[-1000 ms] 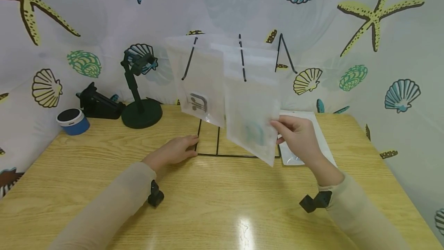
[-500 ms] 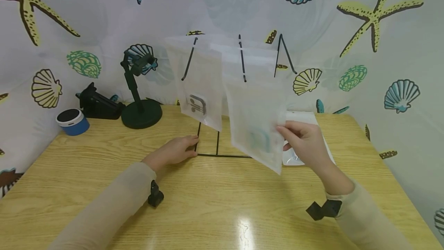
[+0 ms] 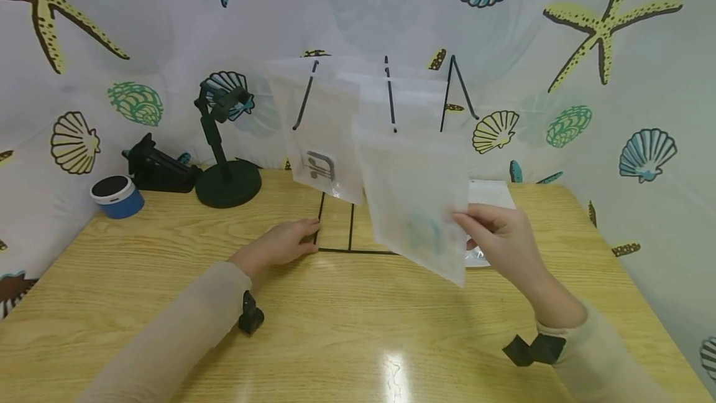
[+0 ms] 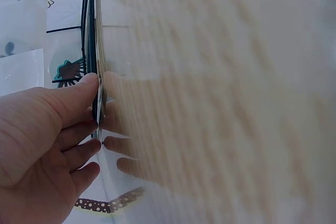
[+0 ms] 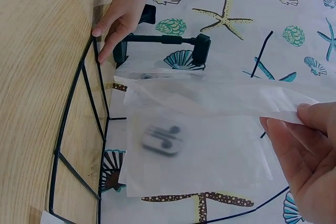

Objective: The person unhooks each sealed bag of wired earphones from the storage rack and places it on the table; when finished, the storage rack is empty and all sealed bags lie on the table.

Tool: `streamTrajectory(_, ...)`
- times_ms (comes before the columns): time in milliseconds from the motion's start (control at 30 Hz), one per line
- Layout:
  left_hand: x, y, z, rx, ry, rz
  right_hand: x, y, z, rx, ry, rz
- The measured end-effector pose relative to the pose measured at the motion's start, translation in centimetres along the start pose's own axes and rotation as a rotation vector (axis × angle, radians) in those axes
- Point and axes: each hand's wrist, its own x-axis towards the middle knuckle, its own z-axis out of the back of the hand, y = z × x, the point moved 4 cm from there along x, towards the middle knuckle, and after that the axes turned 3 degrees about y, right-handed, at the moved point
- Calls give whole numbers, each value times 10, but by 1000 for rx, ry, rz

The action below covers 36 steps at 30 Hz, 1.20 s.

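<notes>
My right hand (image 3: 500, 238) pinches the right edge of a translucent bag (image 3: 414, 191) with thumb and fingers. Through its lower part shows a blurred teal item (image 3: 425, 234). It hangs in front of the middle rod; whether its top is still on that rod I cannot tell. Another translucent bag (image 3: 321, 123), with a dark coiled item (image 3: 321, 166) showing, hangs on the left rod of a black wire rack (image 3: 350, 229). Thumb and fingers of my left hand (image 3: 282, 241) hold the rack's front left base corner; the left wrist view shows them against its dark bars.
A white packet (image 3: 492, 191) lies on the wooden table (image 3: 313, 328), partly behind my right hand. At the back left stand a black stand with a round base (image 3: 228, 183), a black holder (image 3: 159, 166) and a blue and white round device (image 3: 117, 196). A patterned cloth hangs behind.
My right hand has moved right and nearer, drawing the bag's lower part with it. The left bag has swayed slightly. My left hand has stayed at the rack's corner.
</notes>
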Motion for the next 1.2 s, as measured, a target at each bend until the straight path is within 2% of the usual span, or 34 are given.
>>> streamTrajectory(433,1,0,0,2,-6,3,-9,-3,16,-35,-44,99)
streamTrajectory(600,0,-1,1,5,-6,-2,-14,-9,27,-105,-77,164)
streamTrajectory(700,0,-1,1,4,-7,0,-18,-12,36,-188,-106,199)
streamTrajectory(833,0,-1,0,1,-2,13,-25,-21,48,-254,-127,184)
streamTrajectory(1000,2,1,-1,-1,0,26,-33,-36,67,-266,-150,167)
streamTrajectory(1200,2,2,-1,6,1,18,-43,-51,91,-309,-145,52)
